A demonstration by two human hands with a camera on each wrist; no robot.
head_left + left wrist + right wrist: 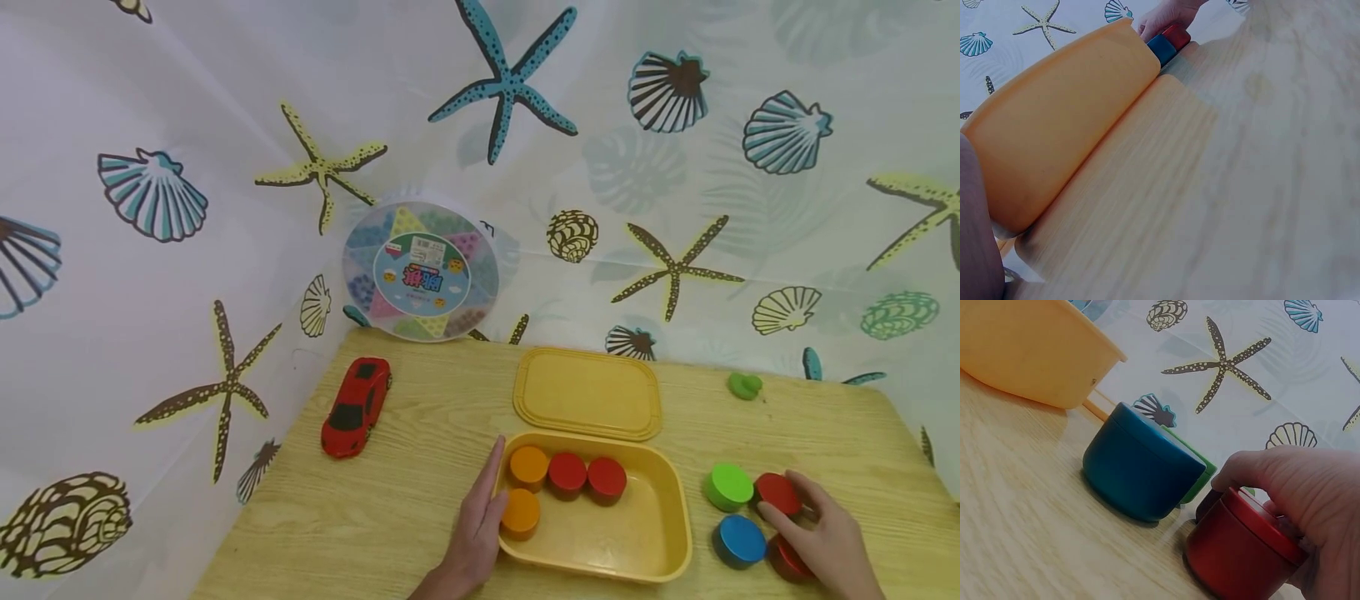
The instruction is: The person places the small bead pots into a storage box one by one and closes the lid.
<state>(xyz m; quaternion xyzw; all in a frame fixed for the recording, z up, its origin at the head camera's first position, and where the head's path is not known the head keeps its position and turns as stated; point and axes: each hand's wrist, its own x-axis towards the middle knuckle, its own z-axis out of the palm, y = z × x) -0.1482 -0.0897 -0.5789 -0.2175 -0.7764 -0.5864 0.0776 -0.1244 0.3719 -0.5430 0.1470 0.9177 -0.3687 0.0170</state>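
Observation:
My left hand (476, 521) lies along the left wall of a yellow plastic box (678, 533), fingers straight against it. Two orange round tins (528, 467) and two red round tins (567, 475) stand inside the box, toward its left and back. Right of the box, my right hand (828, 533) holds a red round tin (780, 492) between thumb and fingers. A second red tin (1244, 544) stands nearer to me, partly under that hand. Beside them are a blue round tin (1141, 465) and a green round tin (729, 486), both upright on the table.
A yellow lid (588, 392) lies flat behind the box. On the left is a red toy car (357, 407). A round board-game package (420, 271) leans against the patterned cloth at the back. A small green object (745, 385) sits at the back right.

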